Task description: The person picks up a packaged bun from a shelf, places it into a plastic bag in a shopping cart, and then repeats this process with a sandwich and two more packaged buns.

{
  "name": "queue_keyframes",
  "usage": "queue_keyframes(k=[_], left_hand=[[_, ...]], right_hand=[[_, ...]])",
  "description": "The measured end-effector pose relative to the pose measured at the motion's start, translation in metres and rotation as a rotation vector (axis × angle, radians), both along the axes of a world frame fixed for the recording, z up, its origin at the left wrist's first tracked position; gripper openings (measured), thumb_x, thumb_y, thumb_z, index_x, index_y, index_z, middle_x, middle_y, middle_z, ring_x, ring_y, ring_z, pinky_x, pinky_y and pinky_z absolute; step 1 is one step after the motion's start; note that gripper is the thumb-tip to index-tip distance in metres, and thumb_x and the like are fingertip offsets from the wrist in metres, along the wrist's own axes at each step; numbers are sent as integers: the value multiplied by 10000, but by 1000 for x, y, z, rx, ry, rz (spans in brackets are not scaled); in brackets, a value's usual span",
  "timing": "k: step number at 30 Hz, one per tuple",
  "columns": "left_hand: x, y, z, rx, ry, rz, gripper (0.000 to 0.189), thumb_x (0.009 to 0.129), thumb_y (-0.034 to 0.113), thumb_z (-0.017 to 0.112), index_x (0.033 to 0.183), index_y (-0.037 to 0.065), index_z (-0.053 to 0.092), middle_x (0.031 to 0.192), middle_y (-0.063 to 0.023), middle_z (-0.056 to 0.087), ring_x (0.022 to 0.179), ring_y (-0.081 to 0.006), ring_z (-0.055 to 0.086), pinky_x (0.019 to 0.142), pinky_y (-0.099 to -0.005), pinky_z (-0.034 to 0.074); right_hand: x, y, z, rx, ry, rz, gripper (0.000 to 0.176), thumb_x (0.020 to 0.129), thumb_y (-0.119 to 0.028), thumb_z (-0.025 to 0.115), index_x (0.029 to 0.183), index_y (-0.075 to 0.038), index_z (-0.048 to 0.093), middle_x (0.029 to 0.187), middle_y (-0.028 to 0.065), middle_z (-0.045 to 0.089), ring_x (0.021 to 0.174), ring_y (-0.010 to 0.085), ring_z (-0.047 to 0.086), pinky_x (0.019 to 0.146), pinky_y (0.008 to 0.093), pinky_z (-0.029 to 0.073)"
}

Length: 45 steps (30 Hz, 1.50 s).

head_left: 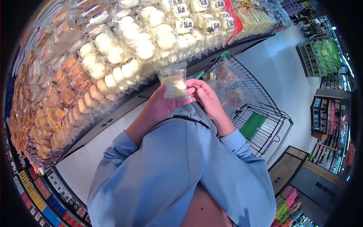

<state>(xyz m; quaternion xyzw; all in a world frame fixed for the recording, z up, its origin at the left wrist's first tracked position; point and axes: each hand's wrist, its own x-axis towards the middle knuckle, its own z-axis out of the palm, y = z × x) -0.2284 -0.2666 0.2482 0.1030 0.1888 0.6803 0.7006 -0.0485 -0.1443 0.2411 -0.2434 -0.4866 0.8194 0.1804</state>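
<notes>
A clear plastic packet with a pale yellow square item (174, 87) is held up in front of the shirt, near the edge of the display. My left hand (160, 104) holds it from the left and below, with the thumb on its front. At the packet's right side is my right hand (204, 96), its fingers slightly curled and apart, the fingertips close to the wrapper. Whether they touch it is hard to tell. Beyond the packet lie rows of wrapped white buns (145, 47) and brown buns (92, 94).
A wire shopping cart (261, 100) with green parts stands at the right, with clear bags (228, 89) in it. The display's dark edge (124, 96) runs across in front of the body. Shelves (329, 117) stand at the far right.
</notes>
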Motion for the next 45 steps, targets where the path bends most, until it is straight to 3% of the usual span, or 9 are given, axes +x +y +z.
queue_keyframes(k=[4, 14, 18, 20, 23, 28, 32, 40, 45], left_hand=[[-12, -9, 7, -112, 139, -13, 544, 1000, 324, 643, 1424, 26, 479, 1306, -120, 623, 1178, -230, 646, 982, -396, 566], [-7, 1, -6, -230, 356, -2, 476, 1018, 218, 614, 1434, 36, 470, 1258, -111, 651, 1080, -243, 694, 906, -406, 603], [13, 29, -3, -263, 805, 116, 524, 962, 45, 627, 1457, 36, 455, 1338, -126, 609, 1191, -256, 641, 977, -384, 553], [25, 44, -14, -233, 1154, 201, 609, 909, -19, 648, 1478, 43, 440, 1387, -155, 579, 1252, -279, 606, 1026, -379, 515], [39, 67, -17, -40, 1888, 90, 776, 810, -62, 692, 1519, 65, 402, 1483, -204, 485, 1349, -338, 520, 1088, -386, 454], [91, 105, -23, 142, 1753, -185, 783, 815, 14, 699, 1533, 79, 392, 1562, -220, 379, 1444, -386, 387, 1142, -415, 392], [115, 134, -41, 220, 1619, -316, 688, 883, 113, 681, 1517, 76, 419, 1561, -227, 385, 1478, -383, 334, 1181, -422, 331], [152, 187, -181, 17, 1936, -561, 642, 936, 321, 660, 1493, 75, 456, 1487, -288, 451, 1446, -453, 351, 1161, -459, 349], [166, 208, -223, -39, 2194, -698, 642, 904, 395, 674, 1377, -13, 524, 1355, -277, 553, 1318, -459, 476, 1137, -479, 380]], right_hand=[[-24, -15, 14, 9, 43, 71, 385, 1074, -208, 515, 1408, -23, 471, 1249, 53, 639, 1082, 107, 613, 906, 281, 505], [-25, 6, -9, 44, -73, 186, 360, 1040, -144, 588, 1372, -26, 517, 1217, 55, 648, 1004, 88, 610, 834, 262, 507], [-5, 30, -25, 177, -183, 59, 447, 1052, -259, 579, 1420, -32, 468, 1291, 92, 605, 1031, 131, 622, 845, 290, 525], [12, 43, -18, -105, -161, 42, 481, 1057, -318, 559, 1437, -43, 450, 1295, 88, 605, 1062, 151, 632, 860, 304, 536], [39, 57, -24, -369, -34, 55, 500, 1061, -396, 523, 1442, -81, 449, 1312, 75, 601, 1124, 185, 639, 891, 333, 552], [80, 68, -43, -418, 81, -13, 439, 1045, -301, 557, 1429, -110, 464, 1328, 56, 595, 1159, 196, 631, 931, 360, 548], [133, 82, -87, -673, 69, -143, 432, 1015, -197, 585, 1424, -116, 474, 1345, 56, 580, 1188, 216, 610, 1002, 429, 503], [204, 123, -214, -608, -37, -664, 454, 969, -134, 608, 1406, -98, 488, 1293, 74, 592, 1125, 226, 620, 884, 372, 552], [184, 147, -282, -283, -273, -533, 564, 910, -165, 687, 1422, -55, 478, 1230, 105, 636, 1077, 217, 636, 909, 348, 523]])
